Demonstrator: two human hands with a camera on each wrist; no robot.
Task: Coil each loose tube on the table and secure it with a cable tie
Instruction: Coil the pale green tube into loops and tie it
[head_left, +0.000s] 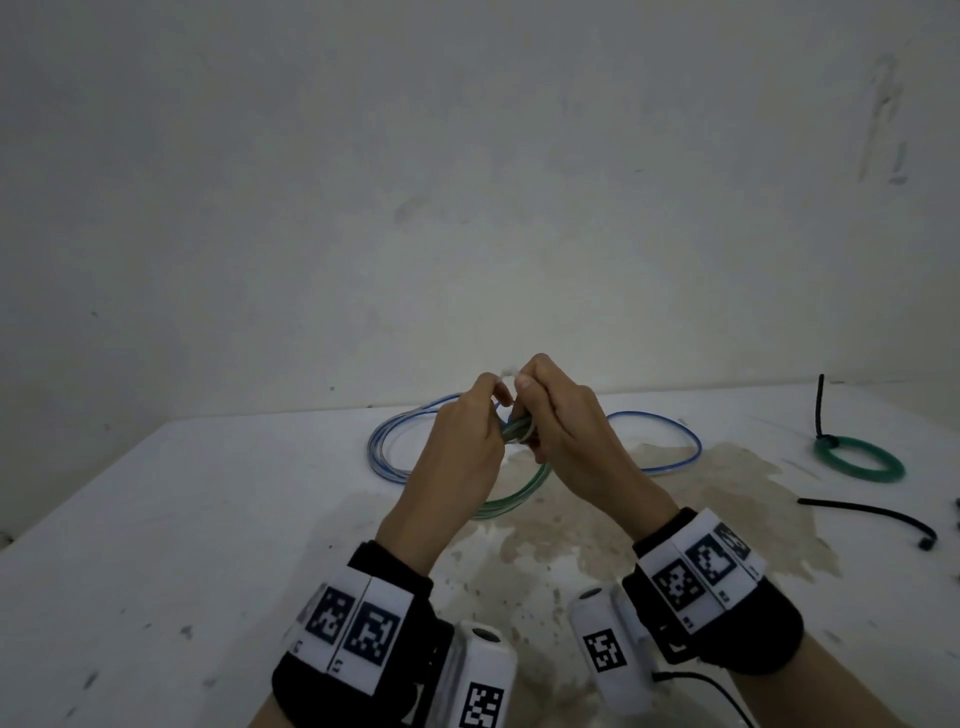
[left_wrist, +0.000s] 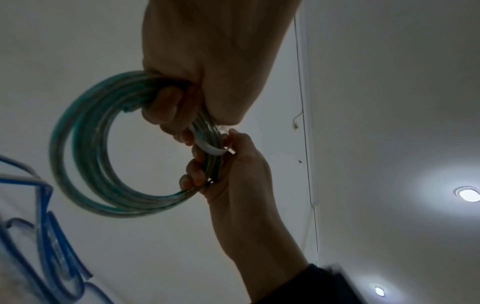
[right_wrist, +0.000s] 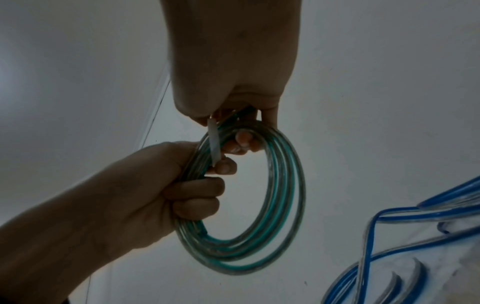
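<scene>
Above table (head_left: 156, 519): green-clear tube coil (right_wrist: 272, 216), white cable tie (right_wrist: 214, 144) looped round; both hands' fingers (right_wrist: 197, 191) curled gripping coil.

Three cameras, one shared middle

My head camera looks forward and down over the counter (head_left: 156, 519) toward a wall; both wrist cameras sit close under the hands, facing up at the ceiling. All three views share the green coil (head_left: 511, 499) (left_wrist: 78, 164) (right_wrist: 280, 205) and the blue tube (head_left: 384, 447) (left_wrist: 44, 226) (right_wrist: 415, 214).

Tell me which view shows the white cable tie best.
The right wrist view: the white cable tie crosses the green coil unobstructed. The left wrist view shows a curved part between fingers; the head view shows only a sliver.
</scene>
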